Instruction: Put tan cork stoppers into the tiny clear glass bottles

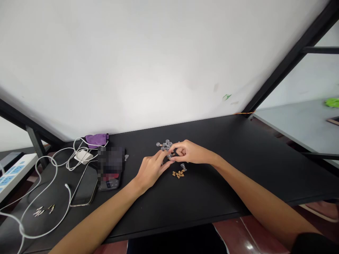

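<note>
The left hand point(152, 170) and right hand point(188, 153) curve inward, fingertips point(169, 158) meeting beside a cluster of tiny clear glass bottles point(165, 145); any grip is too small to tell. Small tan cork stoppers point(178, 174) lie just below. A matte black tabletop point(233, 169) stretches open rightward; a dark phone point(109, 183) sits left.

We get bright, even light on the white wall point(159, 70), glare on the floor point(249, 243), and wide-angle bending at the edges.
</note>
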Action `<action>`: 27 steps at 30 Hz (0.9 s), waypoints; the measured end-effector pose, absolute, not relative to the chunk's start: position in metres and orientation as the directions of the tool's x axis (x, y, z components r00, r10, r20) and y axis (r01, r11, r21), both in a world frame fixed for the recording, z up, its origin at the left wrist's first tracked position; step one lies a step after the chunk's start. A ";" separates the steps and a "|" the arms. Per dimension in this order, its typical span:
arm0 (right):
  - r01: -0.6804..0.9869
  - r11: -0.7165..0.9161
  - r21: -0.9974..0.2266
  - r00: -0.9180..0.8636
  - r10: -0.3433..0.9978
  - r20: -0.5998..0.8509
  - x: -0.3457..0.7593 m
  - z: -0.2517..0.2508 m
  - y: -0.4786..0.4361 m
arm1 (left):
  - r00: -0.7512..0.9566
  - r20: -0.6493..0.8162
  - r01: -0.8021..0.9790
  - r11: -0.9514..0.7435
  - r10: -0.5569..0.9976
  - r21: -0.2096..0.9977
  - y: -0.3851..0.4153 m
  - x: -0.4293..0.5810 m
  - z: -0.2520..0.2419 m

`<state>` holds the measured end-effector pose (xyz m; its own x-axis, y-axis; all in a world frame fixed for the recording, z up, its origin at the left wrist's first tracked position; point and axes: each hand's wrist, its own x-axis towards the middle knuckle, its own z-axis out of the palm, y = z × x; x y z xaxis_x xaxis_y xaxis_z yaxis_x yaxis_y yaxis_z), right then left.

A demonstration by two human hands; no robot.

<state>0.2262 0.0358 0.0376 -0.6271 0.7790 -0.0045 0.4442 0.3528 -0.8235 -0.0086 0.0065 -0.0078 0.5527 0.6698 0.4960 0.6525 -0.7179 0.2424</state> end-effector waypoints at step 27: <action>0.571 0.552 -0.608 -0.753 0.647 -0.120 0.219 0.046 0.023 | 0.382 0.576 0.553 -0.678 0.723 0.484 0.011 -0.010 -0.006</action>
<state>0.2188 0.0233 0.0459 -0.7527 0.6474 -0.1198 0.5713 0.5517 -0.6077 -0.0101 0.0114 -0.0060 0.3822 0.7227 0.5758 0.5525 -0.6782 0.4845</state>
